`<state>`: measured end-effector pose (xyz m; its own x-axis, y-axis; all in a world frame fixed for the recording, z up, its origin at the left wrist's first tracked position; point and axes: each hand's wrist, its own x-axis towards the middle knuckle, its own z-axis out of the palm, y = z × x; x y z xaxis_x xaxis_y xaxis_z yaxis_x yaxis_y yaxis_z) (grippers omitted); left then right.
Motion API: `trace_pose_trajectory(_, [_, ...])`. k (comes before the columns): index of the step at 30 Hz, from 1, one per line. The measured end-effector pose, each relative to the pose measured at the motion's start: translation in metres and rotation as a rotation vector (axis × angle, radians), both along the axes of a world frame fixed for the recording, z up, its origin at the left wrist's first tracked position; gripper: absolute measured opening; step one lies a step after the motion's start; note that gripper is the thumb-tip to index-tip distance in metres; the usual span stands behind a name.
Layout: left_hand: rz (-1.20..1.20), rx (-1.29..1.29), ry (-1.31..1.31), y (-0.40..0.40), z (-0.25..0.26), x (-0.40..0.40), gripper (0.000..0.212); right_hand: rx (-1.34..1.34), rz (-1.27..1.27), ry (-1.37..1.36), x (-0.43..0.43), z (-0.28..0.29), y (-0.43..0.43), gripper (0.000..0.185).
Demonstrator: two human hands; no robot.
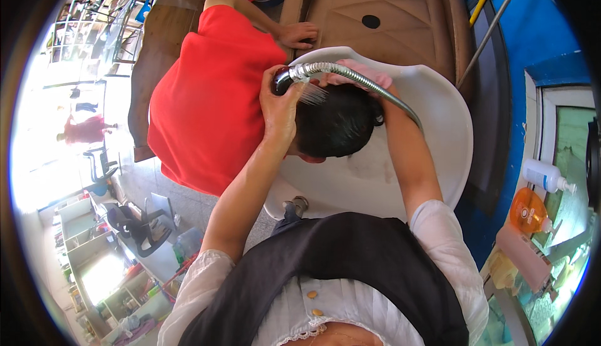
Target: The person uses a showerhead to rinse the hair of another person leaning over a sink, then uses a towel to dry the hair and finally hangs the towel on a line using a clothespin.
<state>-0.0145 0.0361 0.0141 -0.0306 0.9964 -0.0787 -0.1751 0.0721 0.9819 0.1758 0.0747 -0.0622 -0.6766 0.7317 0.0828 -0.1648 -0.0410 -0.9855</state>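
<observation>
My left hand (277,99) grips a dark shower head (281,81) at the left side of a person's wet dark hair (340,120). Fine jets of water (313,93) spray from it onto the hair. A ribbed metal hose (368,82) arches from the shower head over the head and past my right forearm. My right hand (364,71) is at the far side of the head, partly behind the hose; something pink, a cloth or a glove, covers it and its fingers are hidden. The person, in a red shirt (211,97), bends face down over a white washbasin (439,111).
The person's hand (299,35) rests by a brown padded couch (394,13). Pump bottles, one white (542,175) and one orange (528,210), stand on the right near a pink container (523,257). A metal fitting (299,203) is at the basin's near edge. Lower left are a black chair (136,224) and shelves.
</observation>
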Motion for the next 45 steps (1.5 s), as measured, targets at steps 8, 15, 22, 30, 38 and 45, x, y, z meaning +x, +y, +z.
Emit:
trace_pose_trajectory(8, [0.037,0.008,0.024,-0.002,-0.011,-0.011,0.036,0.219,-0.2,-0.511,-0.048,0.084,-0.052,0.021])
trace_pose_trajectory(15, [-0.119,0.079,0.092,-0.014,0.007,0.01,0.034,0.591,-0.247,-0.077,0.0,-0.057,-0.02,0.033])
trace_pose_trajectory(22, [-0.139,0.097,0.087,-0.012,0.005,0.006,0.035,-0.501,-0.8,0.61,-0.029,-0.126,-0.084,0.033])
trace_pose_trajectory(30, [-0.052,0.116,0.066,-0.008,-0.005,-0.005,0.033,0.555,-0.881,-0.527,-0.058,0.059,-0.108,0.031])
trace_pose_trajectory(38, [-0.124,0.166,0.291,-0.034,0.018,-0.001,0.035,0.275,-0.295,-0.388,-0.057,0.037,-0.028,0.023])
trace_pose_trajectory(45, [-0.339,0.335,0.276,-0.052,-0.014,-0.012,0.047,-0.879,-0.23,0.671,-0.015,-0.082,-0.048,0.036])
